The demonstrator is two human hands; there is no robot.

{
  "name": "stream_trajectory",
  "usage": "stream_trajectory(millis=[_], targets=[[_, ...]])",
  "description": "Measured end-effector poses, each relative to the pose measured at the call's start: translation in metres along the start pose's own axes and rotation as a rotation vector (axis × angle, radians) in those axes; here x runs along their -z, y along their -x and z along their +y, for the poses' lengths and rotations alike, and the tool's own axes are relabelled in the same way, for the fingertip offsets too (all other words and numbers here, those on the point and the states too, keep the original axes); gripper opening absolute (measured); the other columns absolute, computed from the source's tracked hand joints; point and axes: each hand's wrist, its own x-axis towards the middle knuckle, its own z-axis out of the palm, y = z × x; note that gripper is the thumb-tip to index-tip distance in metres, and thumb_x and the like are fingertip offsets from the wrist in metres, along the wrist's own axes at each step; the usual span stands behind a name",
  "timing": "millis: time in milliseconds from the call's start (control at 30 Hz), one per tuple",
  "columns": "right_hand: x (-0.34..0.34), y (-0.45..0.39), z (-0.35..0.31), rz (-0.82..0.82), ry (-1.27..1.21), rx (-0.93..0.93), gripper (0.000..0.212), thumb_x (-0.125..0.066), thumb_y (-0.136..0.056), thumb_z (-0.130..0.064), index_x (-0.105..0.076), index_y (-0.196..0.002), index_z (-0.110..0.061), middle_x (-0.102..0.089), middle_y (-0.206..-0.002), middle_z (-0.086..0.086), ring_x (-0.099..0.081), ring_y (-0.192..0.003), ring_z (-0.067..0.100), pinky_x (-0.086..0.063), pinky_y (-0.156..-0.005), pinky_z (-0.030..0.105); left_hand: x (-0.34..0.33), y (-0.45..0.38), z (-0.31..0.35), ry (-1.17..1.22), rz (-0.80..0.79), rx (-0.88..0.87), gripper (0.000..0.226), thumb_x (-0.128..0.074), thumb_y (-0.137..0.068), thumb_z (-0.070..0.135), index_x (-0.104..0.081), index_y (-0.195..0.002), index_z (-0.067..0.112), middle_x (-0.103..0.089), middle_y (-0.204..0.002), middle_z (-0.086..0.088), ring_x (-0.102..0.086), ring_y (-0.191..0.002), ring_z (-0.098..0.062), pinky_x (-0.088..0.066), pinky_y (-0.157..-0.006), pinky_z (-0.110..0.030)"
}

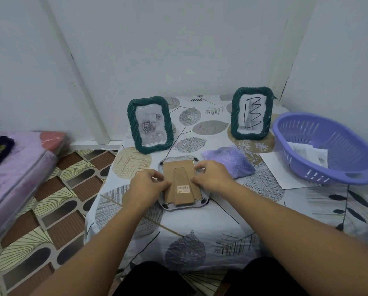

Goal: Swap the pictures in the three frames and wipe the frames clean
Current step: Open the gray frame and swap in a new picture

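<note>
Head view looks down over two bare forearms reaching out from the near edge to the middle of the desk (136, 212), which is covered by a leaf-print cloth. Between the hands lies a face-down frame (182, 181), its brown cardboard back and folded stand (with a small barcode sticker) turned up. The left hand (148, 183) sits at the frame's left edge with its fingers curled onto the backing; the right hand (212, 175) sits at the right edge, its fingertips curled in and pinching at the board's upper right part. Exactly what the fingertips grip is hard to make out, since the knuckles cover the contact. The frame's front and its picture are hidden underneath; only a pale rim and dark corners show around the board.

Just right of the right hand lies a crumpled purple cloth (229, 161). Farther right a white paper sheet (279, 169) lies partly under a purple slotted basket (326, 146), which holds loose printed pictures (302, 151) too small to read.

At the far side two green twisted-rim frames stand upright: the left green frame (150, 123) shows a grey rose picture, the right green frame (252, 113) a pale image overdrawn with black scribble.

At far left a bed (14, 167) with purple cover is cut off by the edge.
</note>
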Motion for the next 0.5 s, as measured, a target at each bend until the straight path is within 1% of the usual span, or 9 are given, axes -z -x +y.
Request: stream_trajectory(millis=[133,233,300,400,500], targets=[[0.0017,0.0004,0.0005,0.007,-0.026,0.002,0.030,-0.074,-0.086,-0.024,-0.072,-0.116,-0.025,-0.070,-0.108,-0.005,-0.056,-0.093,0.009,-0.039,-0.080,0.018,-0.0002,-0.0006,-0.0010,-0.002,-0.006,0.001,0.031,-0.082,-0.081,0.047,-0.077,-0.105,0.029,-0.071,-0.092,0.012,-0.066,-0.083,-0.009,-0.060,-0.083,-0.042],[0.0021,0.0003,0.0014,0.001,-0.043,-0.014,0.035,-0.076,-0.086,-0.024,-0.069,-0.120,-0.023,-0.061,-0.099,-0.008,-0.058,-0.098,0.011,-0.040,-0.083,0.019,0.0000,-0.0007,-0.0007,0.006,-0.011,-0.001,0.031,-0.083,-0.081,0.047,-0.078,-0.105,0.028,-0.070,-0.092,0.012,-0.066,-0.081,-0.008,-0.060,-0.082,-0.040],[0.0024,0.0000,0.0017,-0.003,-0.050,-0.019,0.038,-0.077,-0.085,-0.024,-0.068,-0.122,-0.023,-0.060,-0.099,-0.008,-0.060,-0.102,0.013,-0.041,-0.085,0.020,0.0001,-0.0007,0.0004,0.005,-0.016,-0.006,0.031,-0.083,-0.081,0.047,-0.078,-0.104,0.028,-0.069,-0.091,0.012,-0.066,-0.080,-0.008,-0.060,-0.080,-0.040],[0.0025,0.0000,0.0022,-0.011,-0.068,-0.031,0.039,-0.077,-0.085,-0.024,-0.068,-0.122,-0.023,-0.060,-0.102,-0.008,-0.058,-0.101,0.010,-0.042,-0.089,0.020,0.0004,-0.0007,0.0005,0.023,-0.021,-0.008,0.030,-0.084,-0.081,0.045,-0.077,-0.105,0.029,-0.069,-0.090,0.011,-0.067,-0.078,-0.010,-0.061,-0.079,-0.041],[0.0029,0.0010,0.0026,-0.021,-0.077,-0.027,0.040,-0.076,-0.085,-0.023,-0.067,-0.124,-0.024,-0.064,-0.106,-0.007,-0.060,-0.105,0.012,-0.043,-0.090,0.021,0.0004,-0.0005,0.0004,0.014,-0.030,-0.026,0.036,-0.083,-0.082,0.044,-0.074,-0.115,0.032,-0.068,-0.094,0.009,-0.067,-0.080,-0.010,-0.061,-0.079,-0.040]])
